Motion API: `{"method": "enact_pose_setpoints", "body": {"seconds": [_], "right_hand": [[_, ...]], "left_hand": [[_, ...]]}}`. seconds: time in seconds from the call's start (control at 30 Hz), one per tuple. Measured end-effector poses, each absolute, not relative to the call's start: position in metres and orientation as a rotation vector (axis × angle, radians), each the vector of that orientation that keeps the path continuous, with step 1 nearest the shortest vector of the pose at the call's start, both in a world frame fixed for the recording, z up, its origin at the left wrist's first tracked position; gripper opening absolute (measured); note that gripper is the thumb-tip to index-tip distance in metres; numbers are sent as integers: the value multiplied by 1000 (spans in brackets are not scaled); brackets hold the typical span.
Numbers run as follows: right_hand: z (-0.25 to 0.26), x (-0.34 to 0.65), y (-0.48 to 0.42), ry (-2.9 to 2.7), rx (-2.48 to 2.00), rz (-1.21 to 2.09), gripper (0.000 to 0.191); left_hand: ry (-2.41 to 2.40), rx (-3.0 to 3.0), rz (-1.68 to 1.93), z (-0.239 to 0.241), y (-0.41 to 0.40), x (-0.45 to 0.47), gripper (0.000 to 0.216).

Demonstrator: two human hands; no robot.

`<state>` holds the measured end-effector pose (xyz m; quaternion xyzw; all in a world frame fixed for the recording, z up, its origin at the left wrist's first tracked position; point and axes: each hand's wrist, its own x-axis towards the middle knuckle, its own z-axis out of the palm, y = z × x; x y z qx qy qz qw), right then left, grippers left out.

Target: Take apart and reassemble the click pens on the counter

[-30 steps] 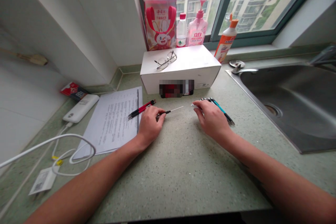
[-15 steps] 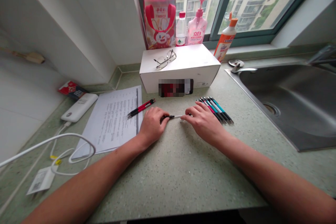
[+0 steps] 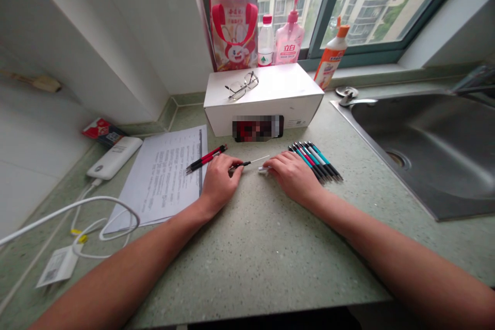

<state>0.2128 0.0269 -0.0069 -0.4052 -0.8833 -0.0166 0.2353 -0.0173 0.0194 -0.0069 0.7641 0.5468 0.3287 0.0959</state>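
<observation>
Pinched in my left hand (image 3: pixel 217 181) is the black grip section of a pen (image 3: pixel 246 164), with its thin pale refill sticking out toward the right. My right hand (image 3: pixel 294 174) has its fingers closed on a white pen barrel (image 3: pixel 263 169), whose end shows past the fingertips. The two parts are apart, with a small gap between them. Close to my right hand lies a row of several pens (image 3: pixel 324 160) in teal, red, white and black. Left of my left hand, a couple of red and black pens (image 3: pixel 206 159) rest partly on printed paper (image 3: pixel 166 175).
Behind my hands stands a white box (image 3: pixel 266 85) with glasses (image 3: pixel 243 86) on top and a phone (image 3: pixel 258 128) leaning on its front. A steel sink (image 3: pixel 429 154) lies right. A power bank (image 3: pixel 115 158) and white cable (image 3: pixel 116 197) lie left. Bottles (image 3: pixel 289 44) stand behind.
The pen has come apart: the white barrel in my right hand is now separated from the black grip section, and the refill's end is exposed, pointing slightly upward.
</observation>
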Motion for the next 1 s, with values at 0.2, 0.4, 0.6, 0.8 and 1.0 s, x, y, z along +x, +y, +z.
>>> {"method": "enact_pose_setpoints", "body": {"seconds": [0.2,0.4,0.6,0.8,1.0], "right_hand": [[-10,215,28,-2438,-1124,18,19],[-2,218,23,-2450,-1066,60,21],[-3,213,24,-2485,-1071,95,21],[-9,208,25,-2437,-1117,71,17],[-2,211,22,-2319,-1119,67,16]], "left_hand": [[1610,2230,1016,-7,19,-19,5],[1587,2229,1018,-7,19,-18,4],[1593,2230,1020,-7,19,-18,5],[1575,2235,1019,-6,19,-17,4],[1560,2246,1032,-4,18,-17,5]]}}
